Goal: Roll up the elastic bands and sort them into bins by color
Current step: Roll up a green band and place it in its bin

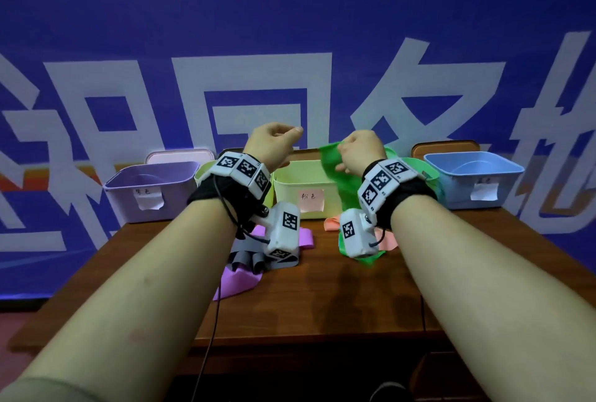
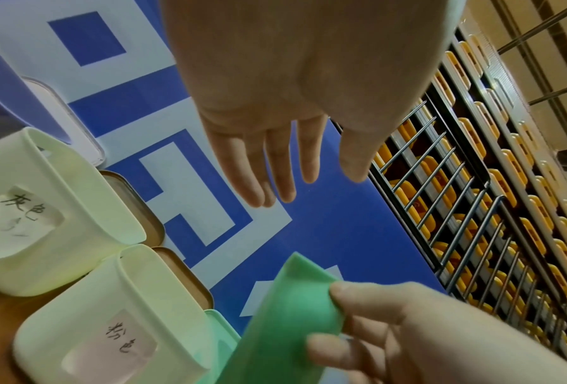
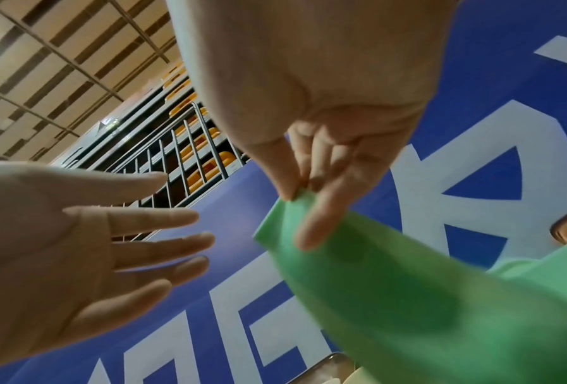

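My right hand is raised above the bins and pinches the top edge of a green elastic band between thumb and fingers. The band hangs down behind the right wrist, and its lower end lies on the table. My left hand is up beside it, a short gap to the left, and holds nothing. In the left wrist view its fingers are straight and apart from the band. Purple, grey and salmon bands lie loose on the wooden table.
A row of bins stands at the table's far edge: purple, a pale one half hidden by my left wrist, pale yellow with a pink label, green behind my right wrist, and blue. A blue banner hangs behind.
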### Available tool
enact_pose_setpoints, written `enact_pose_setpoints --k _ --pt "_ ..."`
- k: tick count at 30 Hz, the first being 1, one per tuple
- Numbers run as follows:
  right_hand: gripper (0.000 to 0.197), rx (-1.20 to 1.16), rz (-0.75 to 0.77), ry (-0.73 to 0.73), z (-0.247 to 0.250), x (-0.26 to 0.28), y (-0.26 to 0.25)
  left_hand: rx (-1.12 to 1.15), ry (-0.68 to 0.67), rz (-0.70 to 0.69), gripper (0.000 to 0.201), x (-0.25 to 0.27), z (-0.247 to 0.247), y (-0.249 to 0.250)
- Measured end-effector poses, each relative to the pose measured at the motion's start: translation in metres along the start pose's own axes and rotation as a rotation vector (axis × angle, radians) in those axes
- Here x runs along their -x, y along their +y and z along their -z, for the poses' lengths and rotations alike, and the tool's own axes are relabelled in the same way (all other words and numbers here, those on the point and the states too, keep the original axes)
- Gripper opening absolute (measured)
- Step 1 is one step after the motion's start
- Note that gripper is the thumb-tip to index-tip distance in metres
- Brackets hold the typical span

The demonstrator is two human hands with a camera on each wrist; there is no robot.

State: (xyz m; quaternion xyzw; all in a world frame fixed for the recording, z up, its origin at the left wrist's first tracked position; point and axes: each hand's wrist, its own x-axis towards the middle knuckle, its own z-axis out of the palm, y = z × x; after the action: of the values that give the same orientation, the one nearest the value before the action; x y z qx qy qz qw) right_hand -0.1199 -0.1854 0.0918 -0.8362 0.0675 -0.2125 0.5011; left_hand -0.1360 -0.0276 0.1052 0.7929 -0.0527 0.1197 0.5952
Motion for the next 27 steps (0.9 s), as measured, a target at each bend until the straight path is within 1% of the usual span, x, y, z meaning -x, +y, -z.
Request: enact_pose_setpoints --k 2,5,6,7,9,10,12,14,17,19,23,27 --pt "0.012 0.034 0.004 -0.073 -0.003 -0.001 0.002 -0.018 -0.054 0.003 0.039 -0.003 -0.002 -0.008" --pt "0.013 -0.037 0.111 -0.116 -0.006 0.001 -0.005 -0.033 -0.1 -0.008 0.047 -0.007 -0.005 -0.016" --pt "0.015 -0.071 0.111 -0.141 -0.008 0.001 -0.008 -0.009 -0.108 -0.008 0.044 -0.009 -0.004 -0.018" --pt "0.016 -0.109 0.127 -0.165 -0.01 -0.001 -0.008 0.028 -0.112 -0.006 0.038 -0.01 -0.004 -0.019" --pt "0.016 -0.169 0.148 -0.214 -0.015 0.002 -0.011 0.15 -0.106 -0.011 0.013 -0.011 -0.002 -0.02" --pt "0.016 -0.196 0.151 -0.227 -0.016 0.004 -0.013 0.206 -0.096 -0.015 0.005 -0.01 0.001 -0.019" --pt "0.013 -0.282 0.163 -0.252 -0.019 0.007 -0.016 0.247 -0.071 -0.031 0.011 -0.009 0.006 -0.017" --pt "0.009 -0.317 0.194 -0.272 -0.018 0.014 -0.019 0.254 -0.065 -0.047 0.011 -0.008 0.011 -0.014" --pt "0.013 -0.316 0.246 -0.241 -0.019 0.018 -0.022 0.268 -0.059 -0.065 0.011 -0.004 0.015 -0.009" --pt "0.012 -0.334 0.237 -0.225 -0.019 0.018 -0.023 0.276 -0.064 -0.067 0.01 0.0 0.015 -0.006" --pt "0.014 -0.354 0.213 -0.268 -0.014 0.025 -0.026 0.262 -0.062 -0.068 0.012 0.009 0.014 -0.002" --pt "0.015 -0.354 0.192 -0.248 -0.005 0.032 -0.024 0.242 -0.086 -0.084 0.011 0.021 0.01 0.002"
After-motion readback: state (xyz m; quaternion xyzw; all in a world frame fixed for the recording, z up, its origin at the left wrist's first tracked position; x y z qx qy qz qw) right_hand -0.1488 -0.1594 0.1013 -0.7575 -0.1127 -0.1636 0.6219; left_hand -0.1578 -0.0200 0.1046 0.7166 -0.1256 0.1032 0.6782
